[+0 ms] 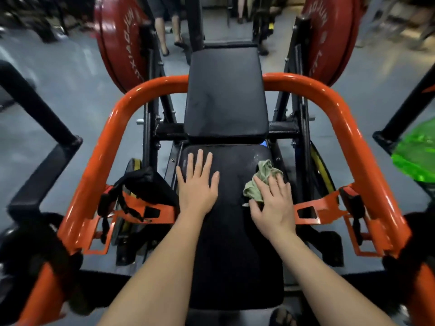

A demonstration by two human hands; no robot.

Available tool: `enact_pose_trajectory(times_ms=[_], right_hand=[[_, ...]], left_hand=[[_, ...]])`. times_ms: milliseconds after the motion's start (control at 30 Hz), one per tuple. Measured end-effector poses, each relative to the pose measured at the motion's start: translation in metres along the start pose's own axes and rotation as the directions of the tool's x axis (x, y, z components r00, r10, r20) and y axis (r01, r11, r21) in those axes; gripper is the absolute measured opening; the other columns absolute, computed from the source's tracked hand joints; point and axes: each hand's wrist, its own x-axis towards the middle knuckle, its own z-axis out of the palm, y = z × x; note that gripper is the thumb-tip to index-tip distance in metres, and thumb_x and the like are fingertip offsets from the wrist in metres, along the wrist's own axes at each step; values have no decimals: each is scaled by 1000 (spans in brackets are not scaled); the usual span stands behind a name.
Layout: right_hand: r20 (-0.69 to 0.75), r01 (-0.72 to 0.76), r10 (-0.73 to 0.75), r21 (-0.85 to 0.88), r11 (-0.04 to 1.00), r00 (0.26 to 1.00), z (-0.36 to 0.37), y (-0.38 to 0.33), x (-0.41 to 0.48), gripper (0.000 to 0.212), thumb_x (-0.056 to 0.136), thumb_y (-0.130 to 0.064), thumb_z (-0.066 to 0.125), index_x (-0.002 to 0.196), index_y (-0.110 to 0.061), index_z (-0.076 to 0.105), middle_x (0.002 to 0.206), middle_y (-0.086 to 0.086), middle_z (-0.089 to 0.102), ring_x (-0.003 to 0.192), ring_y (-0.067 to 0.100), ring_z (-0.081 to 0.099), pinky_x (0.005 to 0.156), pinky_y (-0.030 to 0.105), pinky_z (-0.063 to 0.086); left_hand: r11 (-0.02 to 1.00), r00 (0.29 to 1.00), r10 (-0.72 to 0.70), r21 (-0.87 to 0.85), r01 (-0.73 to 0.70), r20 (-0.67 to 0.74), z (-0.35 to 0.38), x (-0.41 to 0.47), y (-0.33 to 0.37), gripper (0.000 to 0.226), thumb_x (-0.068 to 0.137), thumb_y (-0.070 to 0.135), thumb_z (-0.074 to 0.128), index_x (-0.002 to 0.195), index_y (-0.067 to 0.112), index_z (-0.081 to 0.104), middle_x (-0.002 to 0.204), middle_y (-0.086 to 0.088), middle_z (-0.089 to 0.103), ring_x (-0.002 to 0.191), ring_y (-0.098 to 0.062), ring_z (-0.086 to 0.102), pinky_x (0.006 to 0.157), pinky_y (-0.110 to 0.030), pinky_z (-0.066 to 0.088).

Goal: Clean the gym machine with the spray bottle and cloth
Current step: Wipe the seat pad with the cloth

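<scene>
Cloth lies crumpled on the black seat, pressed under the right hand, fingers loosely spread. Left hand rests flat, released. Orange bars and red plates crowd both sides.

Glossy orange metal frame, crumpled cloth

crumpled green cloth, on black seat

A gym: 2 red weight plates at 11 and 1 o'clock, an orange-framed machine with black pads, grey floor.
</scene>
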Motion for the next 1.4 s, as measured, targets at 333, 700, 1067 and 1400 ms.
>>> enact_pose_trajectory(times_ms=[333, 700, 1067, 1400], right_hand=[[-119, -9, 5, -34, 999, 993, 9, -22, 122, 68, 97, -47, 50, 159, -26, 30, 166, -2, 28, 154, 18, 22, 119, 41, 32], [-254, 81, -123, -169, 982, 959, 11, -6, 67, 62, 75, -61, 60, 116, -15, 67, 115, 15, 57, 93, 36, 51, 76, 46, 48], [-302, 268, -223, 117, 956, 927, 27, 17, 18, 62, 62, -17, 93, 119, -10, 69, 134, 15, 57, 126, 32, 47, 110, 46, 39], [-302, 281, -250, 61, 958, 920, 22, -24, 156, 59, 71, -29, 82, 128, -16, 69, 132, 1, 67, 122, 24, 60, 105, 34, 47]], left_hand=[[1000, 971, -10, 26, 17, -241, 26, 4, -2, 61, 103, 51, 31, 161, 35, 25, 170, 7, 17, 158, -16, 8, 127, -51, 8], [999, 973, -15, 31, 23, -230, 25, 5, -2, 61, 103, 50, 29, 162, 35, 23, 171, 7, 15, 158, -17, 7, 127, -52, 6], [1000, 968, -9, 13, 12, -252, 27, 4, -3, 61, 103, 49, 30, 162, 35, 25, 170, 7, 17, 158, -17, 9, 126, -55, 12], [999, 964, -8, 32, 17, -265, 28, 5, -2, 61, 103, 49, 31, 162, 33, 25, 170, 6, 17, 158, -18, 9, 125, -56, 13]])
